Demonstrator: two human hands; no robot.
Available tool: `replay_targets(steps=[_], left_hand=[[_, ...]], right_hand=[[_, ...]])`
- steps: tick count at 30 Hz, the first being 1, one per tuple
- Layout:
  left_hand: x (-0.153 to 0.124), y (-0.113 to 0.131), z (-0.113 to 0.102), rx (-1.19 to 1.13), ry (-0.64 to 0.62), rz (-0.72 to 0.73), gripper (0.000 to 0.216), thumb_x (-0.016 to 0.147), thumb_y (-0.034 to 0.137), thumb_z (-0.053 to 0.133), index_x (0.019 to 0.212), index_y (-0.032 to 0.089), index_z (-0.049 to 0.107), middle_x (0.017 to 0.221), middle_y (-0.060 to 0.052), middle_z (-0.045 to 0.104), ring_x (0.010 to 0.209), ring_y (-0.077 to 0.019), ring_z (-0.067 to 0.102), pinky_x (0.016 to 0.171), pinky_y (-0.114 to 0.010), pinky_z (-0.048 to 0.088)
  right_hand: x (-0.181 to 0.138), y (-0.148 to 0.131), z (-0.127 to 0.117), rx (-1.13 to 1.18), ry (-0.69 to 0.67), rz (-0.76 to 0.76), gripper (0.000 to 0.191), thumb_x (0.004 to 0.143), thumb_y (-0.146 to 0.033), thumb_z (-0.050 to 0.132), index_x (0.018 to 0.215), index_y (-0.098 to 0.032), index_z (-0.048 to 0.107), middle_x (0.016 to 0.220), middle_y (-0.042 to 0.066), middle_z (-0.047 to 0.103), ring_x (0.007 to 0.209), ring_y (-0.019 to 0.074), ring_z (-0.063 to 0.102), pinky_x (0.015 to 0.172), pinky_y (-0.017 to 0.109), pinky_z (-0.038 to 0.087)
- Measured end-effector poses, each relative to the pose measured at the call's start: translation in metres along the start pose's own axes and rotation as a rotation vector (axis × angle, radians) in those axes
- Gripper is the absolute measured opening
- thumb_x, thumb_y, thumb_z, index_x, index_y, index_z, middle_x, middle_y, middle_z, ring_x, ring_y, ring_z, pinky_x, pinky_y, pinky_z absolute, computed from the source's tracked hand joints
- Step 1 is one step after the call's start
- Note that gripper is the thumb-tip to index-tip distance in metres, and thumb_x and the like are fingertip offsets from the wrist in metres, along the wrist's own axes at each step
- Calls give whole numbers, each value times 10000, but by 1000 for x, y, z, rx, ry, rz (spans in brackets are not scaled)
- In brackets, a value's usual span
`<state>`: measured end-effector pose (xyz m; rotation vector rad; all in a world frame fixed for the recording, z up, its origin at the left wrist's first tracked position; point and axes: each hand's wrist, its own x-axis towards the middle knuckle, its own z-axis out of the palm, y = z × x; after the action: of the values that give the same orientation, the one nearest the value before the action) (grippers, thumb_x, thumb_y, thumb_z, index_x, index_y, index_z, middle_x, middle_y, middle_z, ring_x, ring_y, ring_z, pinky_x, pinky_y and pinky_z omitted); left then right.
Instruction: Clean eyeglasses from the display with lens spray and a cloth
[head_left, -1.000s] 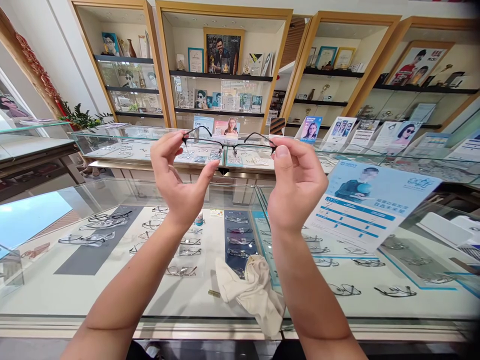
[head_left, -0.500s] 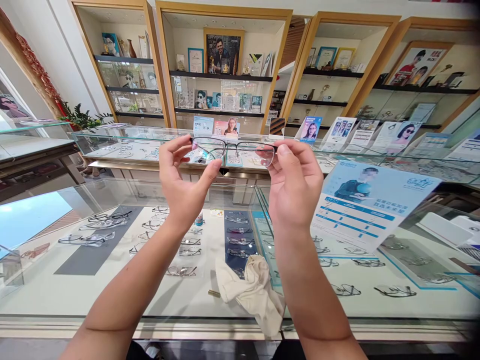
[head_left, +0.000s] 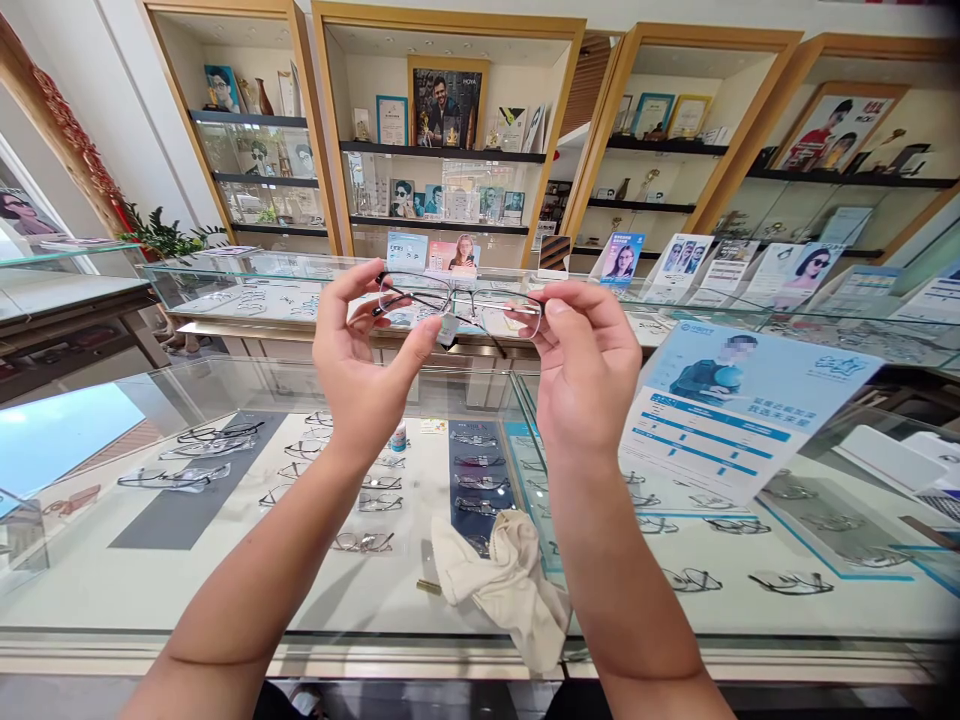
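A pair of half-rim eyeglasses (head_left: pixel 471 291) with a dark upper rim is held up in front of me, level with the far counter. My left hand (head_left: pixel 364 375) grips its left end with bent fingers, while the thumb sticks out below the lens. At the other end, the thumb and index finger of my right hand (head_left: pixel 589 370) pinch the corner by the hinge. The temple arms show behind and below the lenses. By my left thumb tip hangs a small pale tag (head_left: pixel 448 328). Below lies a crumpled beige cloth (head_left: pixel 510 590) on the glass display case (head_left: pixel 330 600).
Several eyeglass frames (head_left: pixel 379 502) sit inside the case. A small gold-coloured piece (head_left: pixel 428 587) lies beside the cloth. To the right stands a blue and white leaflet (head_left: pixel 739 410). Another glass counter (head_left: pixel 240 268) and wooden display cabinets (head_left: pixel 326 130) are farther back.
The eyeglasses have tilted, so their temple arms and the small tag show more plainly beneath the lenses. Both hands have shifted slightly left, still gripping the frame.
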<state>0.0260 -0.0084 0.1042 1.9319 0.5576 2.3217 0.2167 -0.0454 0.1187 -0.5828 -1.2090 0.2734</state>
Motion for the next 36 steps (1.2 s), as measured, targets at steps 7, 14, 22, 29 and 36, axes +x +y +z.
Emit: replay_targets(steps=[7, 14, 22, 29, 36], left_hand=[[-1, -15, -3, -136, -45, -20, 705, 909, 637, 862, 1501, 356, 602, 1451, -93, 605, 1311, -312, 732, 1155, -508, 623], [12, -16, -12, -170, -173, 55, 779, 849, 661, 902, 1510, 362, 616, 1425, -87, 637, 1353, -335, 713, 1145, -492, 646], [20, -5, -15, -186, -303, 166, 768, 845, 651, 905, 1506, 366, 638, 1447, -79, 651, 1375, -321, 683, 1129, -441, 652], [20, 7, -20, -34, -328, 72, 752, 815, 730, 889, 1451, 393, 671, 1451, -85, 672, 1330, -322, 713, 1034, -427, 682], [23, 16, -20, -44, -333, -91, 811, 717, 745, 951, 1383, 364, 688, 1470, -78, 675, 1350, -355, 685, 1007, -442, 663]], right_hand=[[-3, -5, 2, -61, -50, 0, 148, 1027, -326, 589, 1084, -273, 716, 1134, 52, 726, 1063, 210, 733, 848, 353, 651], [1, -17, -1, 4, -102, 92, 80, 979, -308, 655, 995, -280, 729, 1070, 21, 753, 1026, 203, 753, 963, 392, 622], [0, -27, 1, -42, -366, 186, 119, 933, -357, 772, 865, -260, 775, 992, 15, 809, 961, 195, 735, 881, 348, 623], [1, -22, 0, -69, -394, 158, 153, 927, -389, 798, 869, -248, 793, 903, 10, 801, 863, 186, 741, 812, 343, 627], [0, -18, 2, -95, -364, 147, 161, 933, -364, 785, 843, -231, 792, 868, 9, 786, 826, 175, 734, 780, 336, 632]])
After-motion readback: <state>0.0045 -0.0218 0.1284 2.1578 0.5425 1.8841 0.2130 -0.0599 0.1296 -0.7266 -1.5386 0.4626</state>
